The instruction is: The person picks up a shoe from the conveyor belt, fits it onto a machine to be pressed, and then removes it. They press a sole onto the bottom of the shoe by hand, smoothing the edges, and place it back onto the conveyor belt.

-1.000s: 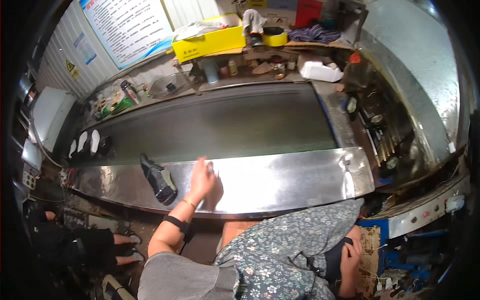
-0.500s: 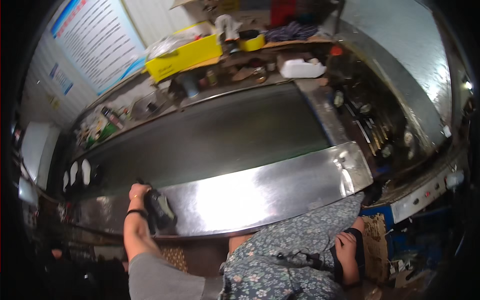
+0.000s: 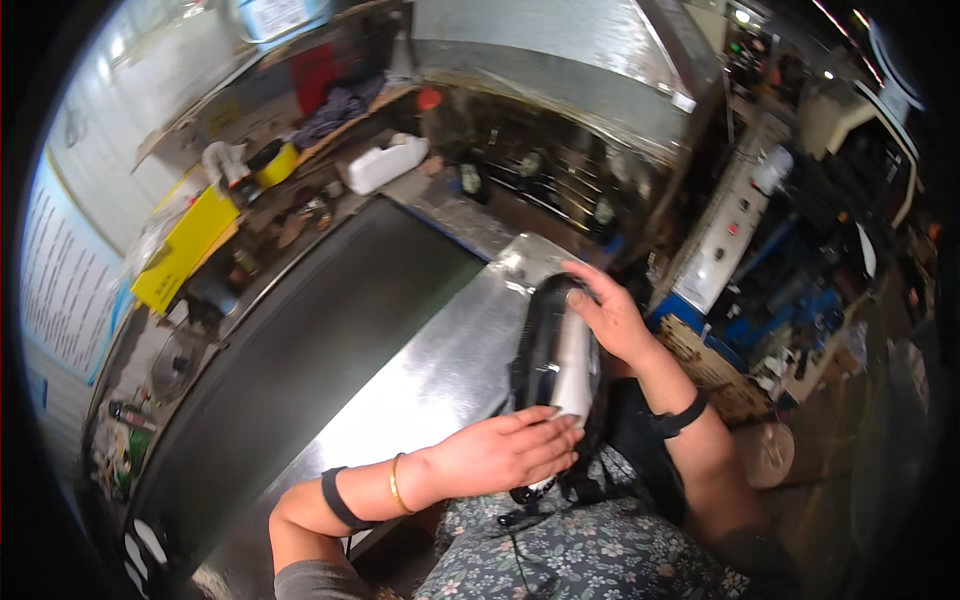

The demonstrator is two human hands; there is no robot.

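Over the right end of a shiny metal ledge (image 3: pixel 375 395), I hold a black shoe (image 3: pixel 570 365) with a long white part, lengthwise between both hands and close to my body. Across its near end lie the fingers of my left hand (image 3: pixel 505 455). At the far end my right hand (image 3: pixel 615 318) is closed around it, thumb on top and fingers at the far side. Motion smears the shoe a little, and my hands cover both its ends. Behind the ledge runs a dark conveyor belt (image 3: pixel 310 320).
White-soled dark shoes (image 3: pixel 140 550) stand at the belt's far left end. A yellow box (image 3: pixel 185 255) and a white jug (image 3: pixel 388 163) sit on the back shelf. A control panel (image 3: pixel 735 235) is to the right. My floral apron (image 3: pixel 590 545) hangs below my hands.
The view has turned right. My left hand has come from the ledge's left end to the right with the shoe, and my right hand has risen from my side to grip it too.
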